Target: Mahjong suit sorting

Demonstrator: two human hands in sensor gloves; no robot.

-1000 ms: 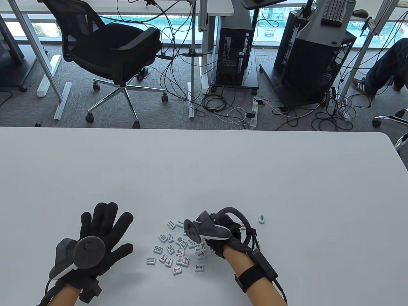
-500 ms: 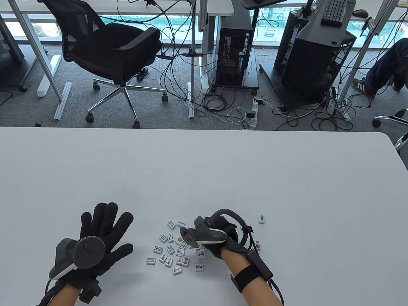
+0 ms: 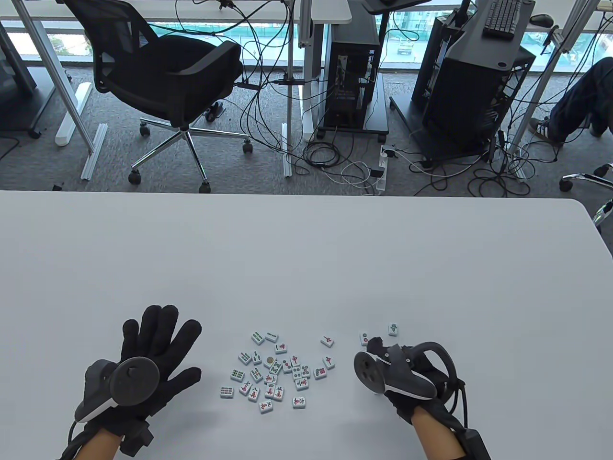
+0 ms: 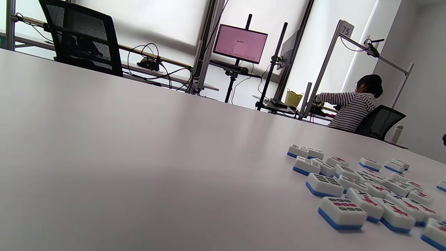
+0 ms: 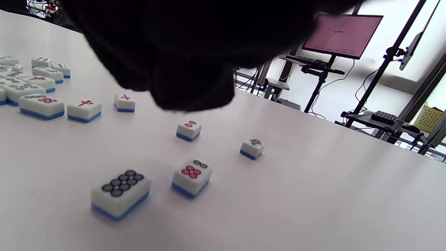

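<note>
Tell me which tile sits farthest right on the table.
The lone bird-marked tile, just beyond the right hand; its nearest neighbour, the two-dot tile, lies to its left.

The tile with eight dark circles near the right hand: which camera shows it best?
The right wrist view. The eight-circle tile lies close to the lens, face up, with every circle countable and its blue base visible. In the table view the right hand and its tracker appear to cover that spot. The left wrist view shows only the main cluster of tiles.

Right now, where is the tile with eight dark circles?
In the right wrist view the eight-circle tile lies nearest the camera, left of a six-circle tile.
</note>
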